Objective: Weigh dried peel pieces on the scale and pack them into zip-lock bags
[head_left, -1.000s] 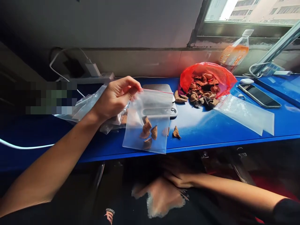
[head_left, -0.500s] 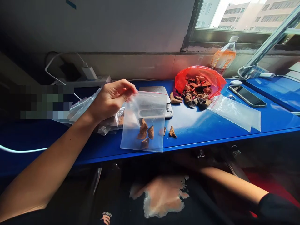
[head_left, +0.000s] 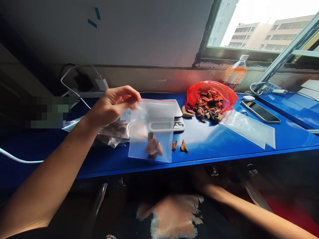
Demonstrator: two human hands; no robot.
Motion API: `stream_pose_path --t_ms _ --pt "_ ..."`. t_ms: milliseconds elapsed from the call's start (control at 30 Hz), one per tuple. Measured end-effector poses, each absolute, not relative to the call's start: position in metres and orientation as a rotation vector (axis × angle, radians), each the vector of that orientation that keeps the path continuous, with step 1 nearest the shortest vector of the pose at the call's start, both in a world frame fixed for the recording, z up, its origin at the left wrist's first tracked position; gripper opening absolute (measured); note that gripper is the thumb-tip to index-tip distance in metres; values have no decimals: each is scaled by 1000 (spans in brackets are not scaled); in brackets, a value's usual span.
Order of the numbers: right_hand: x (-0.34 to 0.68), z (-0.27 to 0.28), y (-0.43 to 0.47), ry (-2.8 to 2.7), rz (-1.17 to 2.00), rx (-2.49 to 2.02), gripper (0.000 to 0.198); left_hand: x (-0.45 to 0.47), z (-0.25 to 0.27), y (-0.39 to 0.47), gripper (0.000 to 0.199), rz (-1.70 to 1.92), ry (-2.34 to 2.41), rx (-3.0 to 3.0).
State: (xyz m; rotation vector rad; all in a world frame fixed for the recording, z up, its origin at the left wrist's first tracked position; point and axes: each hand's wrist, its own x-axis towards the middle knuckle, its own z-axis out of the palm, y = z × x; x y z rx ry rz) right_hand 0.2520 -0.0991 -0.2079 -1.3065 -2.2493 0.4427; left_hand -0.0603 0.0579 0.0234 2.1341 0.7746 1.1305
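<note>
My left hand pinches the top corner of a clear zip bag with a red seal line. Several brown dried pieces, like dried peel, lie at the bottom of this upright bag. Behind it, partly covered, is a white kitchen scale. Two loose dried pieces rest on the blue table just right of the bag. My right hand is below the table edge in deep shadow, and its fingers cannot be made out.
A red plastic bag spills more dried pieces at the back. Flat zip bags, a phone, an earbud case and a drink bottle are on the right. Filled clear bags lie behind my left wrist. A white cable crosses the left.
The dried pieces in the held bag have slid closer together at its bottom. My right arm has shifted under the table edge. The view has tilted up slightly.
</note>
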Motion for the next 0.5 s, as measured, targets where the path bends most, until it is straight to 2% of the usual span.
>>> stream_pose_path --t_ms 100,267,367,500 --pt "249 -178 -123 -2288 582 -1420 64 -72 28 64 6 1213 641 2003" --pt "242 -100 -142 -2158 598 -949 40 -78 27 73 14 1242 503 1843" --pt "244 -61 -111 -1996 390 -884 31 -75 23 73 15 1220 497 1792" --pt "249 -46 -52 -2070 617 -725 26 -73 19 70 15 1198 528 1763"
